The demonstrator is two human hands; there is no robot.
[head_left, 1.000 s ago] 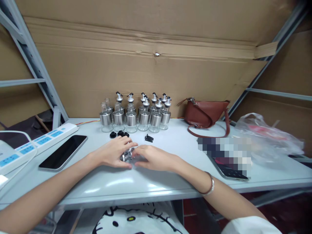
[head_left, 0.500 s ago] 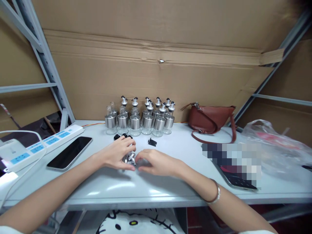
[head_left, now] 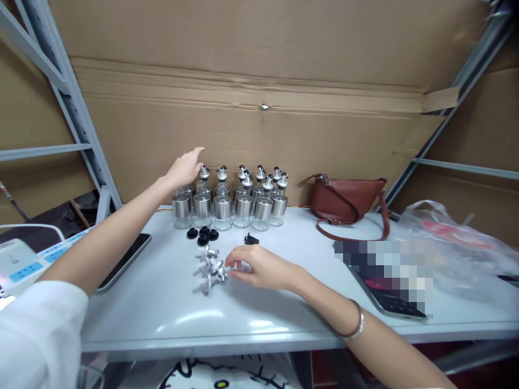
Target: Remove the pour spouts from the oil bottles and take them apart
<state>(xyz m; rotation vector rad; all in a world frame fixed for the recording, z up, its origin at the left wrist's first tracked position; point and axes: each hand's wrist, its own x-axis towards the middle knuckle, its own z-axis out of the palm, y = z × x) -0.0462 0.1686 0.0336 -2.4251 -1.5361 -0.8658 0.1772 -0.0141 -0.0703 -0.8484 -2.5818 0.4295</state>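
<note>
My left hand is raised at the back left, over the left end of the bottle group and beside a silver pourer top; its fingers point right and hold nothing visible. Glass bottles with steel bands stand in rows, several topped with silver and black pourers. My right hand hovers just right of a pile of silver pourer parts, fingers curved and apart, with nothing in them. Behind the pile lie several round black caps. Small black pieces lie behind my right hand.
A brown bag sits at the back right, near a clear plastic bag. One phone lies at right, partly pixelated. Another phone and a power strip are partly behind my left arm. Cardboard stands behind.
My left hand has left the silver pile and moved up and back to the bottles, uncovering the pile and black caps. My right hand has stayed nearly in place.
</note>
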